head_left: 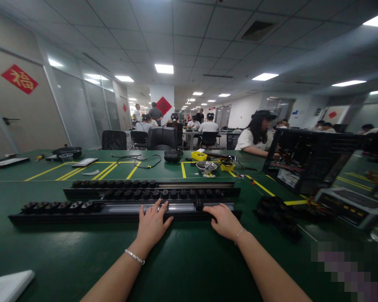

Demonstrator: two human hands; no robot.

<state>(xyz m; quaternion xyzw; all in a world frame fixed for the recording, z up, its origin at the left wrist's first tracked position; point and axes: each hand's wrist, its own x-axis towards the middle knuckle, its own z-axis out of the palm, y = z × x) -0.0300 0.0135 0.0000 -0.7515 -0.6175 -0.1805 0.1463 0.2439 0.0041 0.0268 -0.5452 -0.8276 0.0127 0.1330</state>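
Green table mat [82, 256] bears three long black rails, the nearest rail [119, 213] under both hands: left hand [151, 224] flat, fingers spread, right hand [223, 220] curled loosely over small black sliders [199, 204], seemingly mid-positioning them, needing fine fingertip nudges.

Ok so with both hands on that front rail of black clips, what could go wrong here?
The left hand lies flat on the nearest rail, so a push might slide the rail into the rails behind. The right hand is beside a lone black clip, which could get knocked along the track.
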